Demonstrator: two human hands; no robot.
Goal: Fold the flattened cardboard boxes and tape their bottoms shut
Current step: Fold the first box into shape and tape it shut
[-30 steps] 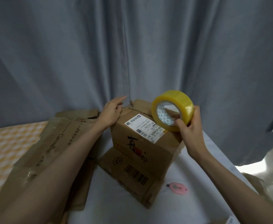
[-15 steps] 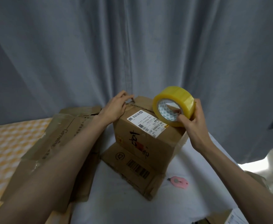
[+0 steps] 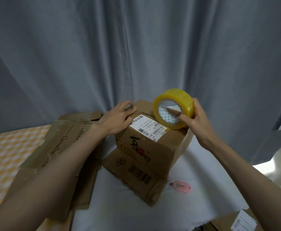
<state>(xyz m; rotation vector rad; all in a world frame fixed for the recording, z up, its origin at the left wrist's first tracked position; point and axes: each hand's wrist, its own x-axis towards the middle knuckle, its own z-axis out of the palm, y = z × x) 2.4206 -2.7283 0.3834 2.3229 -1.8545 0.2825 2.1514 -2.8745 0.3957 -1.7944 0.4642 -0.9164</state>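
Since the earlier pictures the left hand (image 3: 118,119) has moved from the far corner of the box (image 3: 150,140) a little nearer and now lies flat on its top, beside the white shipping label (image 3: 149,128). The tape roll (image 3: 174,108) has come down a little, and its lower edge is now touching the top of the box, or nearly so, at the right side. The view has also shifted slightly.

The step in hand seems to be the taping. The box is already folded up and stands on the white bench (image 3: 194,189), with one loose flap (image 3: 134,172) spread out toward the camera. The left hand holds it down with the fingers spread and pressed on the cardboard, not closed around anything. The right hand (image 3: 194,117) pinches the tape roll, thumb inside the core and the other fingers around the outer side.

I cannot tell whether the free end of the tape is already stuck to the box. My judgement is that the next move calls for fixing this end near the seam, then pulling the roll along it while the left hand keeps the flaps shut.

A pink cutter (image 3: 182,186) lies on the bench near the box, probably for cutting the strip afterwards. More flattened cardboard (image 3: 58,147) waits at the left.
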